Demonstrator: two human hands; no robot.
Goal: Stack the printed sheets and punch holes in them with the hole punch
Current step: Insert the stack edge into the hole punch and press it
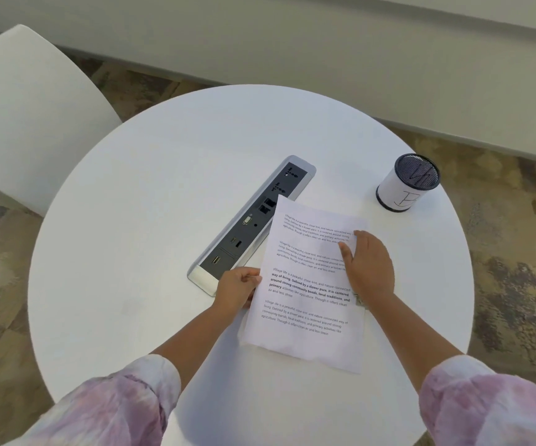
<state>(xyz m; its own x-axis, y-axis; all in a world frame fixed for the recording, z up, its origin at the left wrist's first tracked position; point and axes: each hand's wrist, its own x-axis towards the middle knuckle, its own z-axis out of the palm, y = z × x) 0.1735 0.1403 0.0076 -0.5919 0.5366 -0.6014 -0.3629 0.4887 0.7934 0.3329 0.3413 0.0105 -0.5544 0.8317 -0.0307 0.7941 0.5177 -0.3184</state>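
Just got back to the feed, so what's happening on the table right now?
A person is squaring up printed sheets on a round white table. The left hand pinches the stack's left edge, while the right hand rests on its right side. The sheets partly cover a power and data port strip. A mesh pen cup stands far right. No hole punch is clearly in view.

Round table (131, 220): plain white. Printed sheets (308, 291): white, black text. Power strip (250, 220): silver frame, dark grey face. Mesh cup (408, 181): black, white wrap. Sleeves (115, 410): pink-white tie-dye.
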